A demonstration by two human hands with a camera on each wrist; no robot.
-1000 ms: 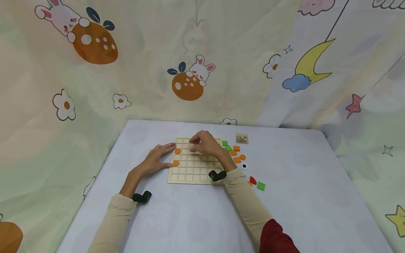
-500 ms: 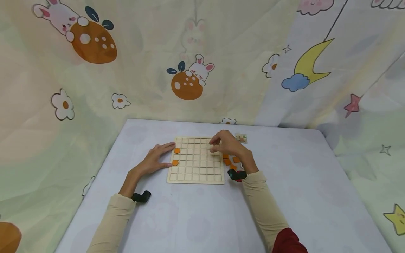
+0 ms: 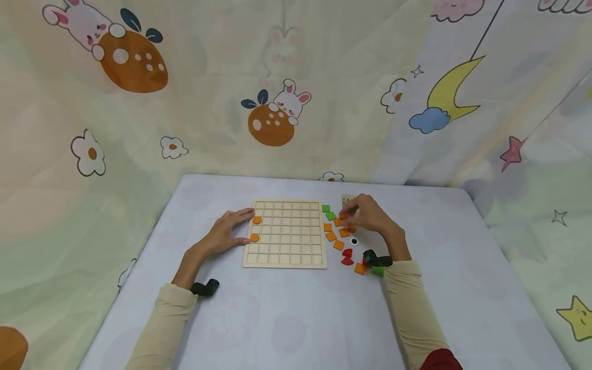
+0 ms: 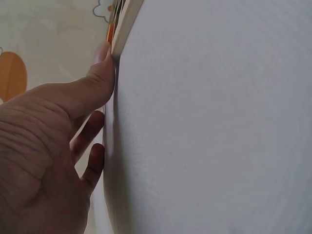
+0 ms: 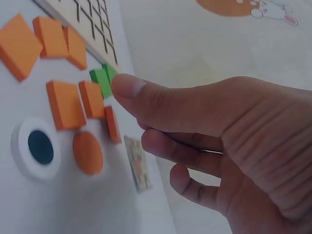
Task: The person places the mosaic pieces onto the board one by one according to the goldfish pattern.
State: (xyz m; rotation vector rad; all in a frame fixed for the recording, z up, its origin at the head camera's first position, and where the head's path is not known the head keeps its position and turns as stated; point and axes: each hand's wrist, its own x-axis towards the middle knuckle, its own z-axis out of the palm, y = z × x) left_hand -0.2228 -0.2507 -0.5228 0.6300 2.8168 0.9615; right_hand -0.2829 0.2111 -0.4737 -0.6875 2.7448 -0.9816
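A pale wooden grid board (image 3: 291,226) lies on the white table. On its left side sit two orange discs (image 3: 257,220). My left hand (image 3: 224,233) rests along the board's left edge, thumb and fingers spread; the left wrist view shows the thumb (image 4: 100,73) right at the edge. Right of the board, my right hand (image 3: 370,213) hovers over loose orange square tiles (image 3: 344,233), fingers bent and thumb held apart. The right wrist view shows nothing between them. Close by are an orange round piece (image 5: 87,152) and a white ring with a dark centre (image 5: 19,151).
Green tiles (image 3: 326,208) lie by the board's upper right corner. Red wedge pieces (image 3: 347,261), an orange tile (image 3: 359,269) and a green tile (image 3: 378,271) lie nearer the front. A small patterned card (image 3: 348,197) is partly behind the right hand. A printed cloth hangs behind the table.
My right hand has moved right, from over the board to over the loose tiles, uncovering the grid. My left hand has stayed at the board's left edge.
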